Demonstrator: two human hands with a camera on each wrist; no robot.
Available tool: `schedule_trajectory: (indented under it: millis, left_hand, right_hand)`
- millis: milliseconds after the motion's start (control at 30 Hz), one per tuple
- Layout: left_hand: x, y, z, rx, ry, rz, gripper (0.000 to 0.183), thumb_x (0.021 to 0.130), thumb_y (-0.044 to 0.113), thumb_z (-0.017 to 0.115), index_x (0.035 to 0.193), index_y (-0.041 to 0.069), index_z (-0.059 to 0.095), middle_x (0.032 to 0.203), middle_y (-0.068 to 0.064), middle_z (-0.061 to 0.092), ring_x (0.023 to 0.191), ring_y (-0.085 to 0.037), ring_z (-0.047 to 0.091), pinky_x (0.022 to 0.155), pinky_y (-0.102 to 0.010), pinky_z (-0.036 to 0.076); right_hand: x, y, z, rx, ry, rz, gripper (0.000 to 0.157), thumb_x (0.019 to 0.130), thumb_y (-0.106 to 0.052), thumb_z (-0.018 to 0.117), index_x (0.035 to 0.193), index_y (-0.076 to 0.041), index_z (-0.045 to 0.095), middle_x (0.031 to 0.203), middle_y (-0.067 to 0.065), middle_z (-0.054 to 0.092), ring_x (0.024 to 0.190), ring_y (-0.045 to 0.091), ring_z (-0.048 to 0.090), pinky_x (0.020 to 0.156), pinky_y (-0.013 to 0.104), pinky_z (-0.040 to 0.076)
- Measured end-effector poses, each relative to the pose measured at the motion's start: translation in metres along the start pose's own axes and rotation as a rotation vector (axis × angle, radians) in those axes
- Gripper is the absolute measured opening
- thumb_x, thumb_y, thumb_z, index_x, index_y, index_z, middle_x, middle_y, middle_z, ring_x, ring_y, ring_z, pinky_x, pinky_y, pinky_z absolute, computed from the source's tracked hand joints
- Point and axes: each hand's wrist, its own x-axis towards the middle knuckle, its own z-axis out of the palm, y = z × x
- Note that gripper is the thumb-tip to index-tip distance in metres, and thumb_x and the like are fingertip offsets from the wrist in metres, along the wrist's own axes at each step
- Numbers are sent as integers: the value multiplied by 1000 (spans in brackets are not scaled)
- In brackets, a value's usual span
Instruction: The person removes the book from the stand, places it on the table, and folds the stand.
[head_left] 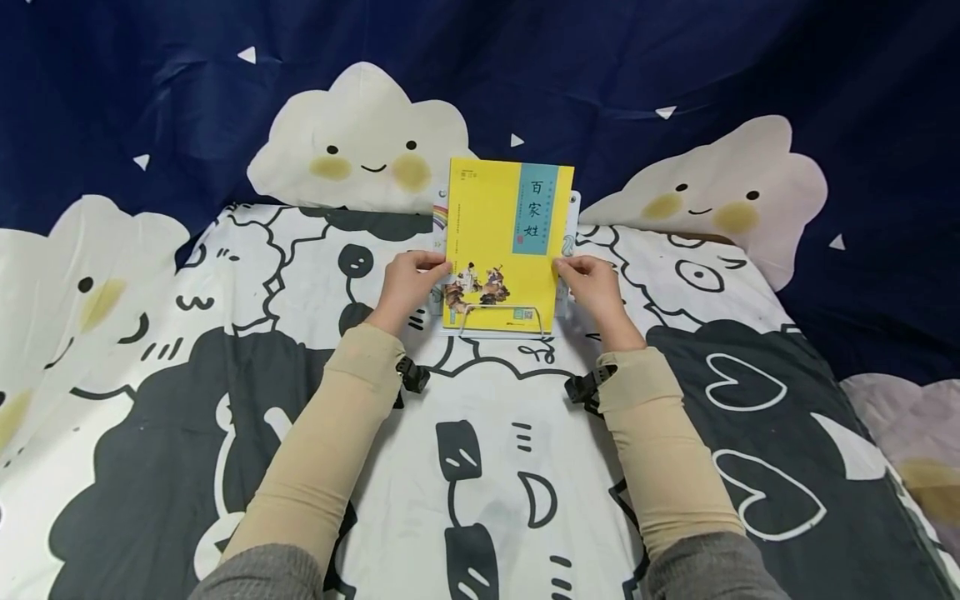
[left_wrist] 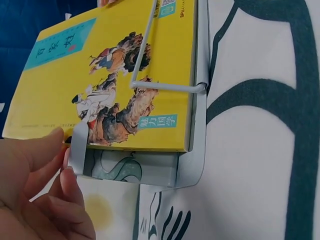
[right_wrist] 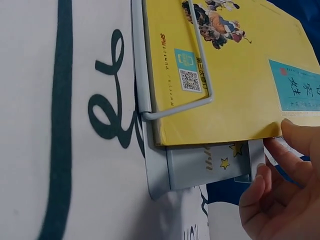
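Observation:
A yellow book with a blue title panel leans upright on a book stand, whose decorated back plate shows past both sides of the book. A bent white wire holder crosses in front of the lower cover. My left hand pinches the book's left edge, thumb on the cover, fingers beside the stand's side tab. On the opposite side, my right hand pinches the right edge with thumb in front and forefinger behind. The other fingers curl loosely near the stand's right tab.
Under the stand lies a white cloth with dark cartoon drawings. Behind it hangs a navy blue fabric printed with smiling clouds and small white triangles. Dark wrist cameras sit at both cuffs.

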Motion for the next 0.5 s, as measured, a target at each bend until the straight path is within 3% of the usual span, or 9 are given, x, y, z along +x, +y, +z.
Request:
schedule_trajectory:
  millis: [233,500]
  left_hand:
    - [-1,4,1,4,37,-1,29,95,26,68,117,8,72,112,-11,70,107,-25,62,87,-38,50]
    - [-2,6,2,26,49,9,27,96,25,68,116,8,72,110,-10,72,103,-24,63,82,-36,50]
  right_hand:
    - [2,-3,0,-75,-24,8,43,99,-34,60,126,-1,64,128,17,62,112,28,55,94,39,47]
    - [3,-3,2,-125,-11,-2,40,99,-33,59,120,0,64,125,17,60,108,28,52,86,33,44]
